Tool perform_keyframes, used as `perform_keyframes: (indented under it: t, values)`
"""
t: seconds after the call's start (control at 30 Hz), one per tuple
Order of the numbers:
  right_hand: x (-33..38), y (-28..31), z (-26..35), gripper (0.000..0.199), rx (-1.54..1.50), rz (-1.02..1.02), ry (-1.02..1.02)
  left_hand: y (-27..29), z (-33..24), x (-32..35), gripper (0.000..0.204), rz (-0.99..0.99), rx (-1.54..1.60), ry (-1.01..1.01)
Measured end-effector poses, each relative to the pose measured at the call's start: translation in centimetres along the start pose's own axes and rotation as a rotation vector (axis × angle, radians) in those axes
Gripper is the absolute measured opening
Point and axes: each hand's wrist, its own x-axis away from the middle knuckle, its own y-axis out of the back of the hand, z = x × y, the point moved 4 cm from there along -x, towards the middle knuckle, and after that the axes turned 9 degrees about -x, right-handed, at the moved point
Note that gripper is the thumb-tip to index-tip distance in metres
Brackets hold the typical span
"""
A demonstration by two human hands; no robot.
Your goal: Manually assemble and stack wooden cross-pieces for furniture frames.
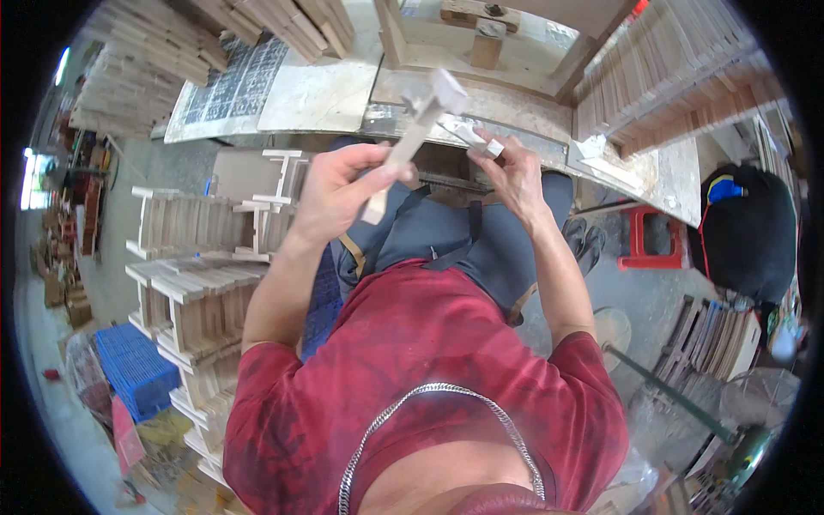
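Observation:
My left hand (343,187) is closed around a pale wooden strip (410,146), held tilted above my lap. A short block sits across the strip's far end, blurred by motion, so how the two join cannot be made out. To the right, the fingers of my right hand (518,176) pinch a small pale wooden piece (486,144), next to the near edge of the workbench (343,99). The two wooden pieces appear apart, with a small gap between the block end and my right hand.
Stacked wooden strips (669,77) stand at the bench's right; a wooden frame (562,81) sits at its back. Tall stacks of jointed wooden pieces (193,225) rise on my left by a blue crate (133,369). A red stool (639,240) and black bag (748,232) are right.

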Motion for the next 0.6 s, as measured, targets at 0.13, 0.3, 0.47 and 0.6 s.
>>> perform_keyframes:
  t: [0.13,0.3,0.47,0.6]
  values:
    - [0.5,0.6,3.4,0.038,0.045,-0.003,0.039,-2.1,3.2,-4.1,0.025,0.100,0.341,0.173]
    - [0.3,1.5,4.6,0.043,0.110,-0.042,0.162,-3.1,5.2,-6.4,0.021,0.153,0.502,0.253]
    - [-0.2,1.3,3.7,0.044,0.113,-0.009,0.170,-3.0,5.9,-7.0,0.020,0.158,0.479,0.304]
    - [-0.7,0.8,3.5,0.045,0.064,-0.018,0.232,-3.0,5.9,-7.0,0.022,0.097,0.390,0.312]
